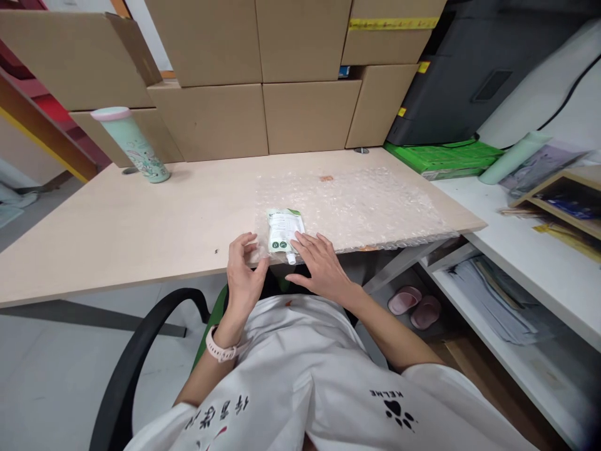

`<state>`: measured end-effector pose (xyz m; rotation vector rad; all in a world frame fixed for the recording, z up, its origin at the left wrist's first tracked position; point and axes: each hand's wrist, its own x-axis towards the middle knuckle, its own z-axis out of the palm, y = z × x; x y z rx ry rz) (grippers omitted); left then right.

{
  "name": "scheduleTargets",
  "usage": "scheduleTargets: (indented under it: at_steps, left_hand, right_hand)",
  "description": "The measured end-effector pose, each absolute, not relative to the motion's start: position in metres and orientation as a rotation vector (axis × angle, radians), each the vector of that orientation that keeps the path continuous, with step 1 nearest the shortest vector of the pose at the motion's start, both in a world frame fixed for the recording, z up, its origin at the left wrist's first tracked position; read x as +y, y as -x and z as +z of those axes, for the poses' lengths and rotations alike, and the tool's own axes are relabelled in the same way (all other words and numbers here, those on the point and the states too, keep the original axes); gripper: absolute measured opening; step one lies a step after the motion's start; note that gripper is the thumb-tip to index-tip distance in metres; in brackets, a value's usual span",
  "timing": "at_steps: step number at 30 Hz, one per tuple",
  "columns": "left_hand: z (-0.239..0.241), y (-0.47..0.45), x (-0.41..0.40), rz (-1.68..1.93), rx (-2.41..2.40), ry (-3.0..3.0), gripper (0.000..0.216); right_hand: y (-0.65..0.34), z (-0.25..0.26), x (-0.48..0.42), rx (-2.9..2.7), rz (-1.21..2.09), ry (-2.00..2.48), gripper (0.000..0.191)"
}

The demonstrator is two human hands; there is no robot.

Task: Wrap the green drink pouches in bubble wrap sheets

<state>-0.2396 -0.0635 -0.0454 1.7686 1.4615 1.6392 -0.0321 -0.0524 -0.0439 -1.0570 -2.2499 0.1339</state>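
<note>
A white and green spouted pouch (284, 230) lies on a sheet of bubble wrap (357, 203) near the table's front edge. Its white cap (291, 257) points toward me. My right hand (322, 266) is open, its fingers spread over the pouch's lower right side and the wrap beside it. To the left of the pouch, my left hand (245, 270) has bent fingers, with the thumb apart from them. It is at the wrap's left front corner; whether it touches the film is hard to make out.
A mint tumbler (136, 147) with a pink lid stands at the table's (154, 232) back left. Cardboard boxes (216, 119) are stacked along the back. At the right are a green pack (441, 156), a dark machine (451, 81) and a white side desk (530, 250). A black chair armrest (136, 351) is at my left.
</note>
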Motion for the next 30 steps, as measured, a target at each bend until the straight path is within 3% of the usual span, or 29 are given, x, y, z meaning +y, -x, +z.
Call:
scheduleTargets:
  at_steps: [6,13,20,25,30]
  left_hand:
    - [-0.029,0.214,-0.055,1.617,1.152,-1.664,0.062]
    - [0.0,0.16,-0.045,1.354,0.885,-2.13,0.058]
    - [-0.011,0.117,-0.017,1.195,0.909,-2.456,0.033]
    - [-0.021,0.11,-0.011,1.167,0.952,-2.532,0.028]
    - [-0.029,0.108,-0.007,1.075,0.972,-2.655,0.023]
  right_hand:
    - [0.041,-0.045,-0.049,-2.1,0.171,1.122,0.051]
    - [0.03,-0.052,-0.05,-1.865,0.112,1.224,0.03]
    - [0.01,-0.067,-0.053,-1.803,0.108,1.159,0.034]
    - [-0.003,-0.081,-0.056,-1.855,0.059,1.164,0.043]
    - [-0.015,-0.078,-0.07,-1.883,0.02,1.184,0.035]
